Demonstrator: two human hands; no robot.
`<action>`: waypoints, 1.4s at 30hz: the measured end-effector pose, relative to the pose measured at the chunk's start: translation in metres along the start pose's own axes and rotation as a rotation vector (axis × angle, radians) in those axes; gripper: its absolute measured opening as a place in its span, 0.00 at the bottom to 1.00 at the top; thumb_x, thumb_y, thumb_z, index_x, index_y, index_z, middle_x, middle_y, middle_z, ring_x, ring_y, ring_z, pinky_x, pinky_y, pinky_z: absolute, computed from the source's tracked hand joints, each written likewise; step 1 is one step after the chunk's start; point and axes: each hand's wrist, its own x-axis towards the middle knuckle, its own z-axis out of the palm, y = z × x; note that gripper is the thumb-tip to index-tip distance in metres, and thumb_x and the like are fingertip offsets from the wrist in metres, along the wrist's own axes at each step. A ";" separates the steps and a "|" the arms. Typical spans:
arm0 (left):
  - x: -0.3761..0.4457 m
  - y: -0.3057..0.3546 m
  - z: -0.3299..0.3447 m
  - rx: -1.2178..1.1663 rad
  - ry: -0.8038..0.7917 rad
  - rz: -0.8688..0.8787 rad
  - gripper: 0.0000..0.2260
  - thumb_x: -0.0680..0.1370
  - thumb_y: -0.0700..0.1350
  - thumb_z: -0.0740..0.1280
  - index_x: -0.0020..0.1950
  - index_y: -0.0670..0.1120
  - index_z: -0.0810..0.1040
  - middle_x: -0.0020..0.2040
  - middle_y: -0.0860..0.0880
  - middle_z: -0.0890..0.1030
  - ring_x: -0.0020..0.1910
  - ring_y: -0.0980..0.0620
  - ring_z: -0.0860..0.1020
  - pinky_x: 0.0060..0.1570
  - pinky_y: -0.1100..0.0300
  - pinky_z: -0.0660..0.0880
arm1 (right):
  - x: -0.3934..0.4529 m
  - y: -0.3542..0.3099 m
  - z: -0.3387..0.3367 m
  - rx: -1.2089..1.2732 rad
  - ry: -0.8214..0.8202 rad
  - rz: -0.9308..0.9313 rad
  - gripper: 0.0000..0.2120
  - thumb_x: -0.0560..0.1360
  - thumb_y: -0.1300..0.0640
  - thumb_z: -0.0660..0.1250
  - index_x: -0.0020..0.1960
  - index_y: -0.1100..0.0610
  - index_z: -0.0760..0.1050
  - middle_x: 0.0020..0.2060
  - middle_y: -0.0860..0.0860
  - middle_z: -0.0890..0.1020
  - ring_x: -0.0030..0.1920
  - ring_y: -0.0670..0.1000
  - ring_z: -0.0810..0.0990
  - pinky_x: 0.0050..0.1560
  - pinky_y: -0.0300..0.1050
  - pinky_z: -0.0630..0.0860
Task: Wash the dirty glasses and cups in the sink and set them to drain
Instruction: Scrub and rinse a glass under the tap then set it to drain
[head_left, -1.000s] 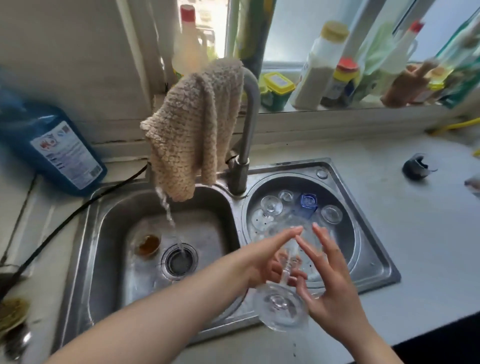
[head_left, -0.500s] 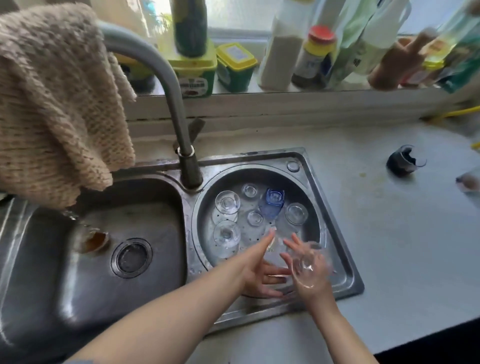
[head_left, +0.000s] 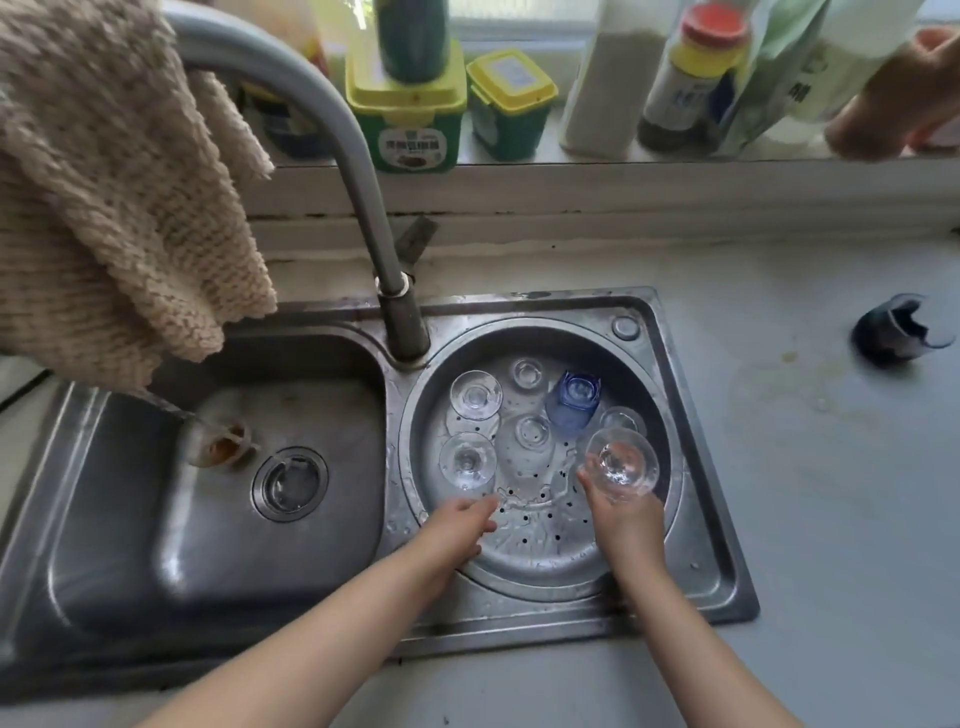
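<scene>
Clear stemmed glass was gripped upside down by the right hand over the round draining basin, beside the glasses already inverted there; the left hand lay relaxed, empty. Placement seemed underway; a free spot was needed.

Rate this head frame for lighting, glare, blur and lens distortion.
Head view: soft daylight from the window behind the sill, no hard shadows; mild glare on the wet sink rim; wide-angle bending curves the faucet and counter edges; the knitted cloth, close to the lens, is soft; the stemmed glass in the right hand reads clearly.
</scene>
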 end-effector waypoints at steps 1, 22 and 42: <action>0.000 -0.002 0.000 0.015 0.000 0.009 0.12 0.80 0.53 0.62 0.58 0.46 0.73 0.56 0.46 0.79 0.58 0.52 0.76 0.63 0.56 0.72 | 0.000 0.001 0.002 -0.003 0.011 -0.003 0.16 0.71 0.47 0.72 0.52 0.58 0.81 0.42 0.55 0.84 0.46 0.56 0.81 0.45 0.42 0.72; 0.007 -0.036 -0.262 0.701 0.601 0.340 0.15 0.75 0.45 0.70 0.60 0.45 0.79 0.60 0.45 0.79 0.60 0.45 0.76 0.59 0.56 0.70 | -0.144 -0.125 0.190 0.015 -0.399 -0.375 0.03 0.73 0.58 0.69 0.47 0.54 0.78 0.44 0.49 0.79 0.44 0.43 0.77 0.45 0.30 0.71; 0.066 -0.039 -0.323 1.509 0.348 0.531 0.13 0.82 0.45 0.55 0.64 0.51 0.74 0.63 0.48 0.77 0.64 0.48 0.73 0.60 0.58 0.67 | -0.138 -0.156 0.304 -0.382 -0.502 -0.422 0.18 0.73 0.63 0.64 0.62 0.54 0.76 0.60 0.51 0.79 0.61 0.52 0.76 0.62 0.42 0.69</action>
